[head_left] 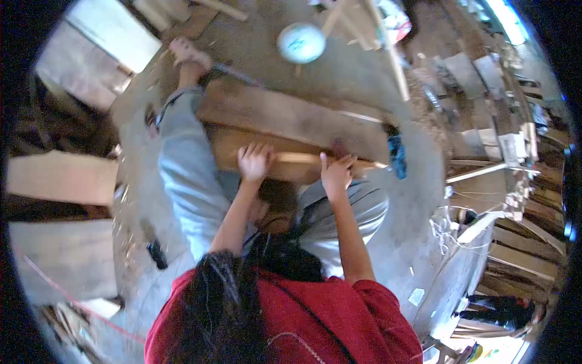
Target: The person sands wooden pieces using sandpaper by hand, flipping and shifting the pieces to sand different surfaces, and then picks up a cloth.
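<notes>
A narrow light wooden strip lies crosswise in front of my seated body, over a wide brown board. Closed around its left part is my left hand, knuckles up. My right hand grips the strip nearer its right end, fingers curled and thumb raised. A small dark reddish blur sits just beyond the right hand; its kind cannot be made out. My legs in pale trousers are spread to either side of the boards.
A white round container stands on the floor ahead. A blue-and-dark object is beyond the board's right end. Wood pieces and tangled string litter the right side. Large panels lie left, near a small black object.
</notes>
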Tool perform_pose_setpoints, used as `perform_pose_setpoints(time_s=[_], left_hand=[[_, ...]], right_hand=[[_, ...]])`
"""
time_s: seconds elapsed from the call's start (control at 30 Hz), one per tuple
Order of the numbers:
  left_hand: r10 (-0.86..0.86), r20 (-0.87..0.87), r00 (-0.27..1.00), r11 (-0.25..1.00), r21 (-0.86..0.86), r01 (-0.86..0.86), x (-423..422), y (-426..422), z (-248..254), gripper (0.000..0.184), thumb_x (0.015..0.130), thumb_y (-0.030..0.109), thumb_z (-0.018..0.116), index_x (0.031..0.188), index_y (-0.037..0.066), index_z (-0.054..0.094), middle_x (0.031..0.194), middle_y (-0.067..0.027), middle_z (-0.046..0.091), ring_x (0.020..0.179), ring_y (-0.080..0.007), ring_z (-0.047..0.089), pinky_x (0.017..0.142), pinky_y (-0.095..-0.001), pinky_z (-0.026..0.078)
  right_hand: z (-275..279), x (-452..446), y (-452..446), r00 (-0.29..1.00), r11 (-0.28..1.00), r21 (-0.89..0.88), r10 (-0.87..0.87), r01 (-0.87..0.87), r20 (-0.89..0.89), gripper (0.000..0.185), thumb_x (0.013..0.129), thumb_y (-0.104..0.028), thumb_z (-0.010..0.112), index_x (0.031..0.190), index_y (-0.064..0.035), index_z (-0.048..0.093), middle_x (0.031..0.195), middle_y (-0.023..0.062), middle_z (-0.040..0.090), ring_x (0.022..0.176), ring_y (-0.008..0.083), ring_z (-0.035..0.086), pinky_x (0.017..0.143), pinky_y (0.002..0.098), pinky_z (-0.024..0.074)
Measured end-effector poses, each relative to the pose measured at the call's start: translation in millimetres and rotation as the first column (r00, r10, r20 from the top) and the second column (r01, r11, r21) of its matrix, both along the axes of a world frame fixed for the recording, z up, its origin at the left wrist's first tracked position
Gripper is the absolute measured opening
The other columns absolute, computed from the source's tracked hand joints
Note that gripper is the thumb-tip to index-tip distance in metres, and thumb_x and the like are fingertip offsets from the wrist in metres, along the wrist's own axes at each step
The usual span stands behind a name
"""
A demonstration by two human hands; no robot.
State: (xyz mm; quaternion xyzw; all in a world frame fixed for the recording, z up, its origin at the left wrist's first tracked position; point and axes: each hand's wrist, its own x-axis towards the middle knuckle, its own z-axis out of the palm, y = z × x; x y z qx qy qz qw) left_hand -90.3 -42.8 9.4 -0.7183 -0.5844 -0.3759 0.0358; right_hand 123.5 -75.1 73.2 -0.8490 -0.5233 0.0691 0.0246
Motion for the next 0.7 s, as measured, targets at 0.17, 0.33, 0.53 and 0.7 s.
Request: perform_pose_setpoints(time_s=[0.17, 0.33, 0.53, 0.7], left_hand=[[-0.008, 0.036, 0.999, 0.999, 0.043, 0.007, 2.8, 0.9, 11.2, 0.010, 0.077, 0.018, 0.062, 0.072, 0.010, 0.061, 0.079, -0.0049, 0.063, 0.077, -0.0231, 0.059, 0.069, -0.0392, 0.038], [-0.018, -0.006, 1.000, 1.000, -0.024, 0.018, 1.3, -1.2, 16.3, 0.012, 0.080, 0.019, 0.060, 0.077, 0.008, 0.062, 0.081, -0.0060, 0.063, 0.080, -0.0241, 0.058, 0.072, -0.0402, 0.039], [-0.027, -0.048, 0.999, 0.973, -0.232, 0.015, 0.3, -5.1, 10.5, 0.021, 0.079, 0.024, 0.062, 0.091, 0.008, 0.067, 0.094, -0.0062, 0.067, 0.093, -0.0243, 0.059, 0.078, -0.0409, 0.040], [-0.009, -0.051, 0.999, 0.981, -0.192, -0.001, 1.0, -5.1, 10.5, 0.021, 0.080, 0.025, 0.061, 0.091, 0.008, 0.068, 0.096, -0.0065, 0.067, 0.095, -0.0242, 0.060, 0.079, -0.0423, 0.040]], right_hand=[[-2.0, 21.5, 6.7, 0.992, 0.990, -0.063, -0.124, 0.125, 0.011, 0.095, 0.089, -0.065, 0.030, 0.138, 0.0163, 0.018, 0.146, 0.0343, 0.012, 0.129, 0.0512, 0.029, 0.108, 0.0556, 0.0188], [-17.9, -59.7, -14.4, 0.977, 0.978, -0.035, 0.209, -0.208, 0.041, 0.080, 0.092, -0.057, 0.035, 0.140, 0.0062, 0.027, 0.144, 0.0354, 0.017, 0.123, 0.0556, 0.033, 0.106, 0.0573, 0.0227], [6.3, -16.2, -4.7, 0.914, 0.962, -0.025, 0.267, -0.272, 0.304, 0.051, 0.089, -0.037, 0.054, 0.131, -0.0080, 0.048, 0.125, 0.0272, 0.045, 0.118, 0.0446, 0.043, 0.104, 0.0603, 0.0209], [-5.1, 15.1, 1.7, 0.942, 0.945, 0.106, 0.290, -0.310, 0.166, 0.035, 0.084, -0.031, 0.059, 0.116, -0.0178, 0.062, 0.118, 0.0151, 0.052, 0.114, 0.0395, 0.045, 0.101, 0.0539, 0.0290]])
